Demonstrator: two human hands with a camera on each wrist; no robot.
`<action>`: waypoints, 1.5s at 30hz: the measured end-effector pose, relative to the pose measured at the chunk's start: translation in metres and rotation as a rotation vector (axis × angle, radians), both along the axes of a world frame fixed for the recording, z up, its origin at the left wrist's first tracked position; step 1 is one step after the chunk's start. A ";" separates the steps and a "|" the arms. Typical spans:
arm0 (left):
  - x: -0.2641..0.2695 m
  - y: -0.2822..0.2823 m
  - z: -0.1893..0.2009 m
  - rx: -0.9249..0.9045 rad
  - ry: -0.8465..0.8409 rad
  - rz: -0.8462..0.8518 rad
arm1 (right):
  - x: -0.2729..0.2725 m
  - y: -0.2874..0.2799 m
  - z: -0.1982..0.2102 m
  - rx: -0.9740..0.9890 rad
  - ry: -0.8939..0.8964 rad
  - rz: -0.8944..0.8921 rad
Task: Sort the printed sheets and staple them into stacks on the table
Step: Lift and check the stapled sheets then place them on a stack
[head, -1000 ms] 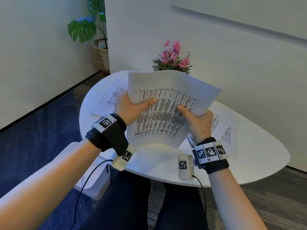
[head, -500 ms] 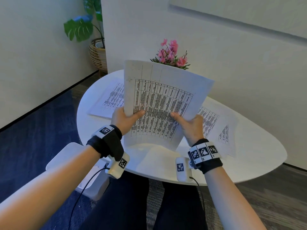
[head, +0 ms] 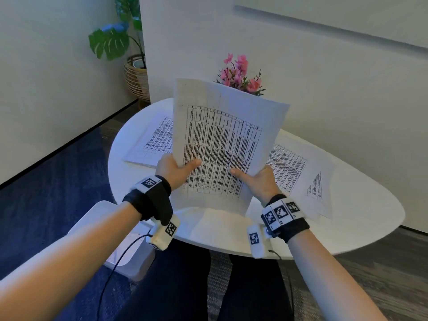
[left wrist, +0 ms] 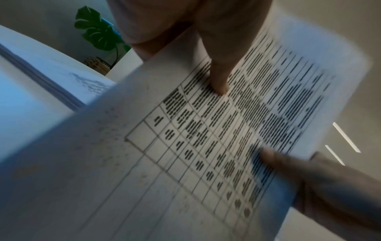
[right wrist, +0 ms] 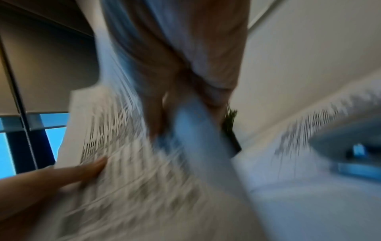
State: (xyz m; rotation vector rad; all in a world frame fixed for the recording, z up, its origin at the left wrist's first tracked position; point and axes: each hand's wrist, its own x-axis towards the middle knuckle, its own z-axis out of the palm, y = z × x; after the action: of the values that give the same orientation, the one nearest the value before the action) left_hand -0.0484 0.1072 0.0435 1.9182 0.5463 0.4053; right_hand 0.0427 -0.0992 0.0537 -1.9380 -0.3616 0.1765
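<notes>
A thin sheaf of printed sheets (head: 222,144), white paper with a dense black table, stands upright at frame centre above the table (head: 361,228), long axis vertical, bottom edge bowing toward the viewer. The left hand (head: 172,171) and right hand (head: 259,181) pinch its lower side edges, thumbs on the print. Flat sheets (head: 155,140) lie left; more sheets (head: 298,172) lie right on the smooth white rounded tabletop.
</notes>
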 end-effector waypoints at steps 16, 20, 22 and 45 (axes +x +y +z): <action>-0.028 0.020 0.013 0.070 0.409 -0.241 | 0.062 -0.072 -0.041 -1.155 0.096 0.029; -0.030 0.014 0.011 0.086 0.426 -0.225 | 0.055 -0.080 -0.014 -0.540 0.169 -0.240; -0.029 0.012 0.010 0.094 0.436 -0.221 | 0.044 -0.079 0.015 -0.160 0.061 -0.472; -0.030 -0.029 0.018 0.335 0.375 -0.367 | -0.001 0.027 0.114 0.729 -0.163 -0.249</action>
State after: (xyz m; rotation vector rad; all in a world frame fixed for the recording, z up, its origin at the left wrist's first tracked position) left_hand -0.0782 0.0782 0.0617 2.3823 0.3652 -0.1131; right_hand 0.0422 -0.0721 0.1680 -1.2578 -0.2403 -0.2513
